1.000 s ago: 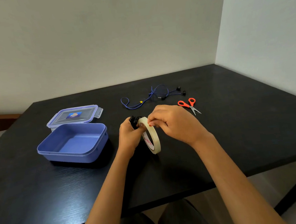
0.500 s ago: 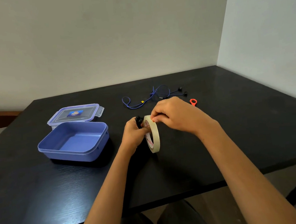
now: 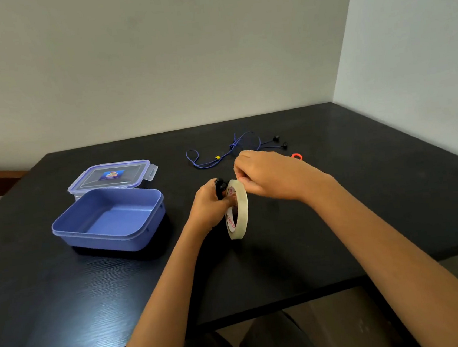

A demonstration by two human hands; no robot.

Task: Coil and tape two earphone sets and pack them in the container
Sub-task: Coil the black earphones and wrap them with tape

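On the black, wood-grained table (image 3: 365, 187), a ring of cream paper tape (image 3: 239, 217) stands on edge near the middle. Its flat faces are turned left and right, so its axis runs left to right, and red print shows on the inner core. The left hand (image 3: 208, 206) is curled tight round a small bundle of black earphones (image 3: 219, 187), holding it against the left face of the ring near the top, with the bundle's dark tip pointing up and away. The right hand (image 3: 273, 177) reaches over from the right, its bent fingertips pinching at the ring's top rim. To the left sits 1 open blue container (image 3: 102, 243), rectangular with rounded corners, of smooth plastic, its whole floor in view. Just beyond it lies its clear lid (image 3: 87, 179), blue-edged, with a latch tab on its right side and a label in the centre. Farther back, thin blue earphones (image 3: 212, 159) sprawl loosely, the cable running left to right with 2 black buds at the right end. An orange scissors handle (image 3: 296, 156) peeks out past the right hand.
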